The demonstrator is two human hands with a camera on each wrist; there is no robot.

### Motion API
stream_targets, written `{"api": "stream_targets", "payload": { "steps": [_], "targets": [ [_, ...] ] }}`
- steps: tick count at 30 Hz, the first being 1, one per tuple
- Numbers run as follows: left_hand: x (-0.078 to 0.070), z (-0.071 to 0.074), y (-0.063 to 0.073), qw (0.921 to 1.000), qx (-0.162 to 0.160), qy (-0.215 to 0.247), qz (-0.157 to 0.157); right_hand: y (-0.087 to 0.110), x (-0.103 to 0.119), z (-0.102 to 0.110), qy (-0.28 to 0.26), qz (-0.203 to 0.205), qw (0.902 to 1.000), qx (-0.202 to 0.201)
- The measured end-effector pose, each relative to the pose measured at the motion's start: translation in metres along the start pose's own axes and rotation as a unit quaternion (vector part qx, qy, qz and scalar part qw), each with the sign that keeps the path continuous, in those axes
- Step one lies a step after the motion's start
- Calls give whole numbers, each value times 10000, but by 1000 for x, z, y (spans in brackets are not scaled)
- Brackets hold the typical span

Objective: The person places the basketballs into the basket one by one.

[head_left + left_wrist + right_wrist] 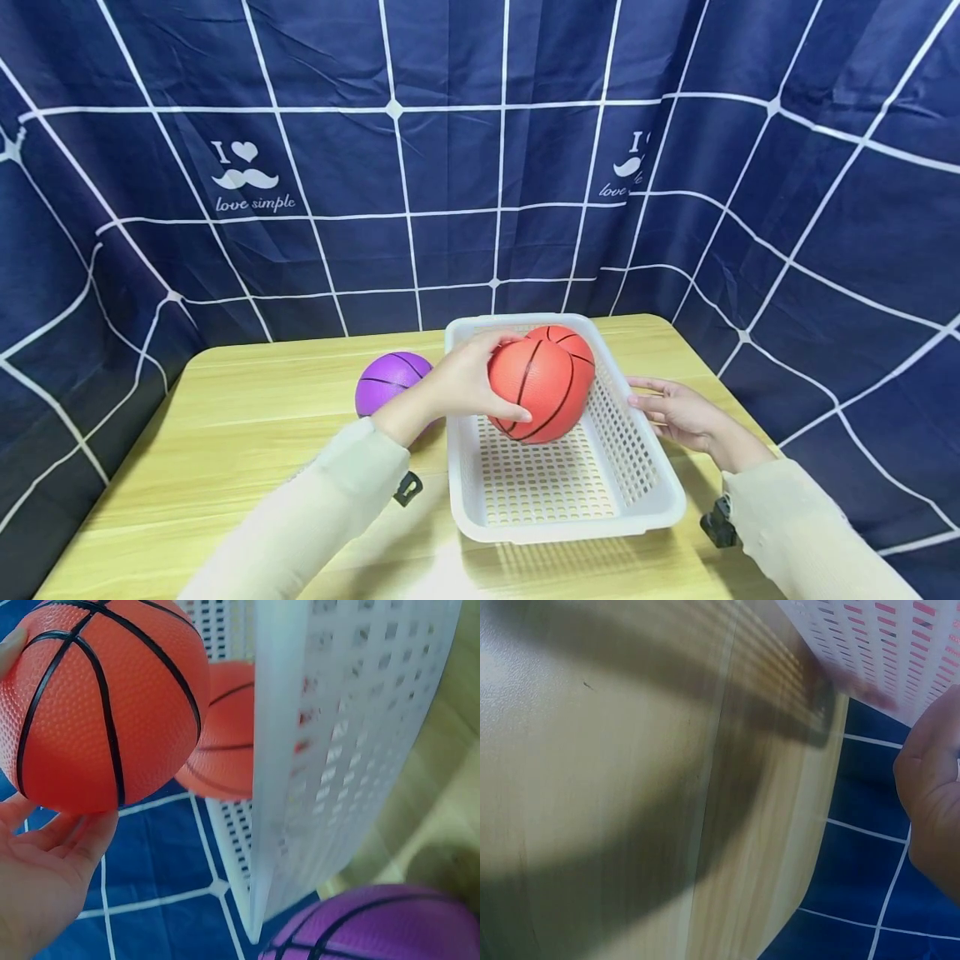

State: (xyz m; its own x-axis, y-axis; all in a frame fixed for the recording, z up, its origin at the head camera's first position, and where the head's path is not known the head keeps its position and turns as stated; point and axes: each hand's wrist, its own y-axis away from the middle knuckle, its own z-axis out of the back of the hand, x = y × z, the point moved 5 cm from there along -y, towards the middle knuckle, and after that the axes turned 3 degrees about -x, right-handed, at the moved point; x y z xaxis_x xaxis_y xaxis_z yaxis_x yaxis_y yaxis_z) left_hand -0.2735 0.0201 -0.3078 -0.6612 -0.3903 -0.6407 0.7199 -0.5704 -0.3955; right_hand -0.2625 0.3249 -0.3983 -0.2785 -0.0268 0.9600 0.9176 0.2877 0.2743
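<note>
My left hand (pixel 467 381) grips an orange-red toy basketball (pixel 534 392) with black lines, thumb on the near side and fingers round the far side. This ball is held above the floor of a white perforated plastic basket (pixel 564 530). Behind it a second orange-red basketball (pixel 225 739) sits inside the basket, partly hidden. Just left of the basket, a purple basketball (pixel 386 382) rests on the table, partly covered by my left wrist. My right hand (pixel 681 417) is at the basket's right wall, fingers extended, fingertips at the outside of the rim.
Everything stands on a light wood-grain table (pixel 262 392) with rounded corners. A dark blue curtain (pixel 450 167) with white lines hangs along the back and sides. Black wrist mounts (pixel 720 523) show below the sleeves.
</note>
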Motion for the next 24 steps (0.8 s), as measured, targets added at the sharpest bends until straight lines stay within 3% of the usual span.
{"api": "stream_targets", "payload": {
  "steps": [9,16,24],
  "targets": [
    [-7,-28,-7,9991,351,-228,98,0,-1,0,-12,-16,10000,-49],
    [-8,-51,-12,9959,828,-217,274,0,0,0,29,-35,9999,-107],
    [-9,-70,-15,9931,1090,-186,402,-1,-2,1,18,-57,9999,-111]
  ]
}}
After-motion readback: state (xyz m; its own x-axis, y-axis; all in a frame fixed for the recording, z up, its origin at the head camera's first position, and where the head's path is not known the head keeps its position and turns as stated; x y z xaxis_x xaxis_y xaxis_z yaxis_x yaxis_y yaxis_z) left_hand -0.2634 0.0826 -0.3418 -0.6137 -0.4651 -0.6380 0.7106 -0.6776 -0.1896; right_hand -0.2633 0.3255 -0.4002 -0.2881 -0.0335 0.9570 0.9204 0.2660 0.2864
